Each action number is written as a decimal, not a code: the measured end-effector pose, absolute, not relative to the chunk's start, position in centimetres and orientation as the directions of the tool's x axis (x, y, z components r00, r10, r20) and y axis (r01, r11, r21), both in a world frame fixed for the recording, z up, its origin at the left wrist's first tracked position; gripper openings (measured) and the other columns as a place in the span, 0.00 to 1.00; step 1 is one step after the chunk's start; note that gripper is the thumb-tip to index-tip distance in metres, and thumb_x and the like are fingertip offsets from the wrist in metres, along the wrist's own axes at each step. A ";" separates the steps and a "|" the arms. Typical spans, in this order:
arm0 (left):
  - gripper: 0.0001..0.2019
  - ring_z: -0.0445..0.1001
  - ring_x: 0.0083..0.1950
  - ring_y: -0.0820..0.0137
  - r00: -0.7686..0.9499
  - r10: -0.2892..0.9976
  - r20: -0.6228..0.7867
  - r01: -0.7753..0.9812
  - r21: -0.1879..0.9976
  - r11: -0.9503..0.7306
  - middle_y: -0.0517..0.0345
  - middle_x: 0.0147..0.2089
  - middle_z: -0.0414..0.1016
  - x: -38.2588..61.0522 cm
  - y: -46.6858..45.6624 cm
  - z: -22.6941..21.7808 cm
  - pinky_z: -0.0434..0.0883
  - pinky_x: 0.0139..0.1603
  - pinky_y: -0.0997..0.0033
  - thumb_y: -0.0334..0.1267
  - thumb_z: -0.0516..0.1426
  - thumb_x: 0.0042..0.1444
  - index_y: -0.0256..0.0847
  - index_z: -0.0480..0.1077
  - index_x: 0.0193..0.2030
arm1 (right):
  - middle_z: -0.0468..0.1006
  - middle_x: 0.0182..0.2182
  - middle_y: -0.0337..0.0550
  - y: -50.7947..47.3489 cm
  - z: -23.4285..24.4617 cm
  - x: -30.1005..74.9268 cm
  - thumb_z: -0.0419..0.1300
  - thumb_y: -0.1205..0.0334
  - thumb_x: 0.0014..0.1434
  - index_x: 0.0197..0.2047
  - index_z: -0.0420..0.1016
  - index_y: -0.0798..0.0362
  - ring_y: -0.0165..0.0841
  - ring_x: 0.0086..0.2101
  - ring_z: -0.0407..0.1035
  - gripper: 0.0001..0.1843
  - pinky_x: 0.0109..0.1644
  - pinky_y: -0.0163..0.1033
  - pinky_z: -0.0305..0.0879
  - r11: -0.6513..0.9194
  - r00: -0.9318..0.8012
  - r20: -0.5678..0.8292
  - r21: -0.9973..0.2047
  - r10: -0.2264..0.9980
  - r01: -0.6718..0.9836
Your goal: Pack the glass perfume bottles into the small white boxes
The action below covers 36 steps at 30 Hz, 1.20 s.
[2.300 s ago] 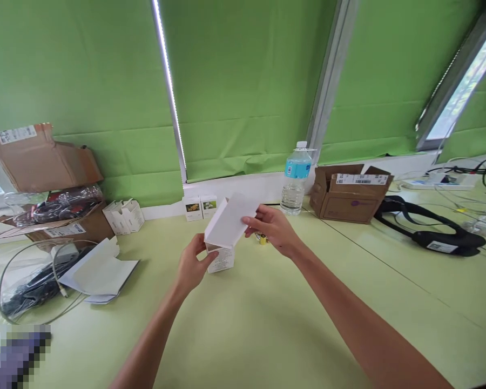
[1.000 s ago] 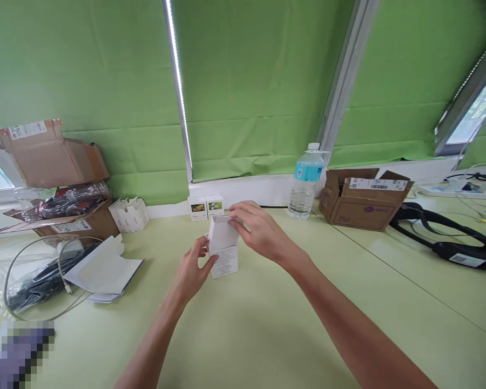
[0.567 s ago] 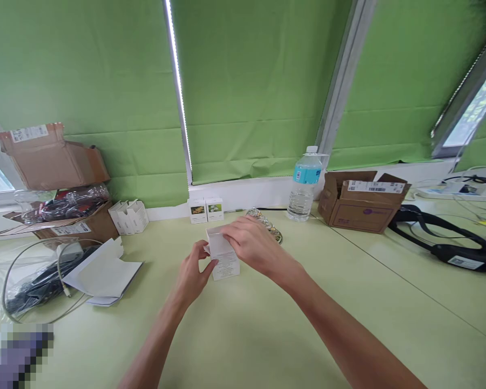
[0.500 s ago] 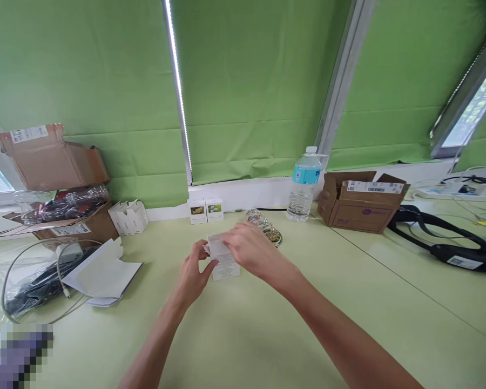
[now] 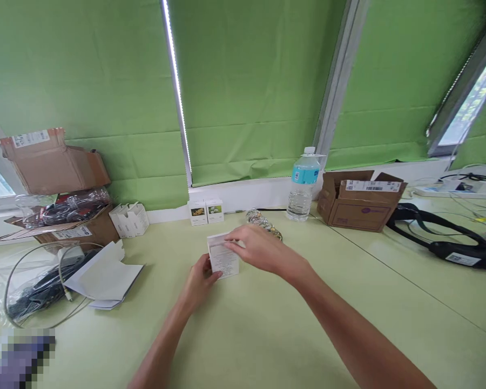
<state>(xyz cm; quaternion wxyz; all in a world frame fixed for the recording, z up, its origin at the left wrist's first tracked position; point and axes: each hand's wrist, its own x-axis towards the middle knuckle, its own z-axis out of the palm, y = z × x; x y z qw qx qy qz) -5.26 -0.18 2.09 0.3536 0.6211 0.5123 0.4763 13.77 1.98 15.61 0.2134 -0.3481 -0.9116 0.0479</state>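
A small white carton [image 5: 224,262] with printed text stands upright on the table in front of me. My left hand [image 5: 202,276] grips its lower left side, with the thumb on the printed face and the fingers behind. At the top, my right hand [image 5: 251,246] has thumb and fingers closed on the carton's upper flap. Behind the right hand lies a bundle of shiny metallic rings [image 5: 261,219], partly hidden by it. Two small white boxes with pictures [image 5: 206,212] stand side by side farther back, against the wall.
A water bottle [image 5: 303,186] and an open brown cardboard box [image 5: 360,202] stand back right, near a black headset-like strap [image 5: 449,243]. At left are folded white cartons [image 5: 129,220], stacked brown boxes [image 5: 56,167], white papers [image 5: 105,278] and bagged cables [image 5: 44,286].
The carton's top flap has been folded down. My left hand has slid lower on the carton, and my right hand has shifted slightly right and down along its top.
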 end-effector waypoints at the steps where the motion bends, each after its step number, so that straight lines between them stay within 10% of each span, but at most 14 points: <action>1: 0.17 0.76 0.49 0.62 -0.001 0.972 0.234 0.293 0.930 -0.224 0.47 0.49 0.77 -5.7 0.0 2.0 0.71 0.51 0.60 0.36 0.59 0.50 0.38 0.66 0.48 | 0.81 0.36 0.42 2.1 16.4 14.5 0.52 0.61 0.63 0.37 0.79 0.51 0.34 0.36 0.72 0.13 0.37 0.35 0.59 0.755 -0.644 0.398 -0.273 0.653 0.596; 12: 0.26 0.73 0.54 0.55 -0.116 0.956 0.270 0.364 0.907 -0.213 0.45 0.54 0.74 -11.5 2.5 0.1 0.67 0.57 0.53 0.48 0.59 0.49 0.37 0.67 0.53 | 0.78 0.45 0.46 8.7 11.1 25.4 0.57 0.58 0.59 0.47 0.76 0.53 0.35 0.37 0.72 0.15 0.41 0.37 0.66 0.423 -0.237 0.379 -0.548 0.895 0.722; 23: 0.34 0.68 0.59 0.55 -0.298 0.889 0.348 0.564 0.816 -0.130 0.45 0.61 0.65 -10.5 1.5 1.2 0.67 0.56 0.51 0.52 0.56 0.53 0.43 0.54 0.64 | 0.77 0.45 0.45 13.6 3.7 26.7 0.61 0.63 0.53 0.52 0.72 0.53 0.30 0.31 0.69 0.21 0.39 0.37 0.67 0.339 -0.229 0.250 -0.649 0.941 0.681; 36: 0.11 0.68 0.31 0.73 -0.236 0.756 0.611 0.780 0.583 -0.228 0.58 0.40 0.72 -5.8 -2.2 4.8 0.68 0.34 0.73 0.45 0.51 0.60 0.44 0.68 0.45 | 0.79 0.32 0.43 11.2 4.5 27.9 0.62 0.64 0.49 0.44 0.73 0.57 0.33 0.30 0.73 0.16 0.34 0.35 0.67 0.301 -0.345 0.095 -0.729 0.934 0.615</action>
